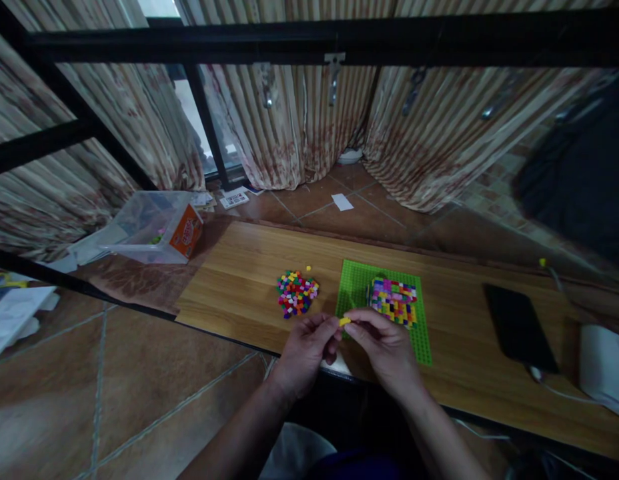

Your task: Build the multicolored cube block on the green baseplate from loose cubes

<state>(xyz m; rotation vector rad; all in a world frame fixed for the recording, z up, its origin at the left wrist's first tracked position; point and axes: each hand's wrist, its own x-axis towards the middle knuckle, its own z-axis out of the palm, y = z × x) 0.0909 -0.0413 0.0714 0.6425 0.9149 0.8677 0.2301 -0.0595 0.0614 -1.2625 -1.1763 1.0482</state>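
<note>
Yellow piece point(344, 321) below centre is pinched by my left hand point(304, 350) and right hand point(384, 340); wooden table point(239, 267) behind, green baseplate point(352, 287) right of centre, partly hidden by my right hand, brick pile point(297, 293) just left; the piece looks small, oblong

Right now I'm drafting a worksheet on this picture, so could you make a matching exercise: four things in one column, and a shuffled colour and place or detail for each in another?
Things:
1. held piece
2. baseplate
3. pile
4. box

Descriptions:
A. mixed colours, loose on the table
B. yellow, in the fingers
C. clear, with an orange label
D. green, under the built bricks

Pairs: 1-B, 2-D, 3-A, 4-C
</note>
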